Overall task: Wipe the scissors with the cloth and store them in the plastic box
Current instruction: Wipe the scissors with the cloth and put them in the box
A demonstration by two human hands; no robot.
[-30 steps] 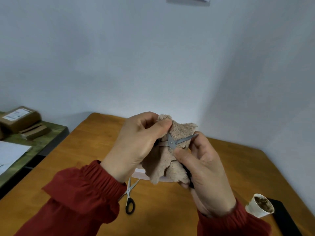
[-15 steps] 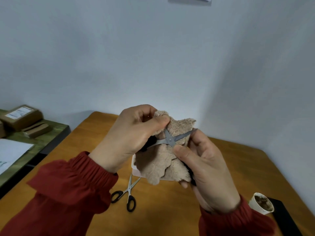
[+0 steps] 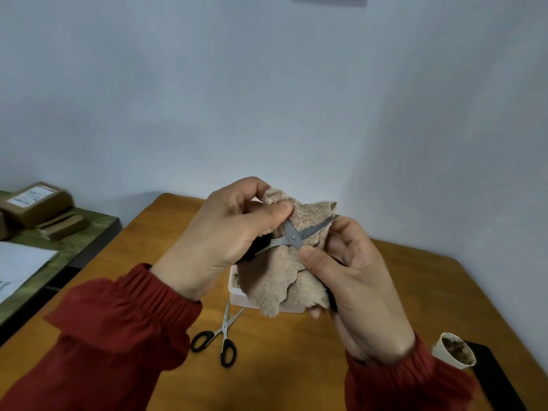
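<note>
The job stood in its wiping stage, and as far as could be judged nothing was yet stored. The scissors [image 3: 293,237] were held up above the tabletop [image 3: 296,366], blades spread in a cross with the pivot showing; the tan fleecy cloth [image 3: 275,280] was bunched behind and around them. The left hand [image 3: 225,232] was curled closed, its thumb pinching a fold of cloth against the upper part of one blade, with a black handle loop showing just under its palm; the right hand [image 3: 353,280] was likewise closed, thumb pressed near the pivot and fingers wrapped about the cloth and the other handle, whose dark edge showed at the heel of the hand.

The plastic box [image 3: 236,293], pale and open-topped, sat on the tabletop directly below the cloth, which hid most of it; what lay inside could not be made out. A second pair [image 3: 223,336] with black handles lay on the tabletop just in front of the box, its tips touching or nearly touching the box wall; whether it was already wiped could not be told. So the wiping of the held pair looked unfinished, and the storing was left to do.

As for writing: a cardboard parcel [image 3: 35,203] on the side surface to the left carried a white label, too small to read; a white sheet [image 3: 17,265] beside it showed faint marks, also illegible; a paper cup [image 3: 453,351] with brown contents stood at the right, unmarked.
</note>
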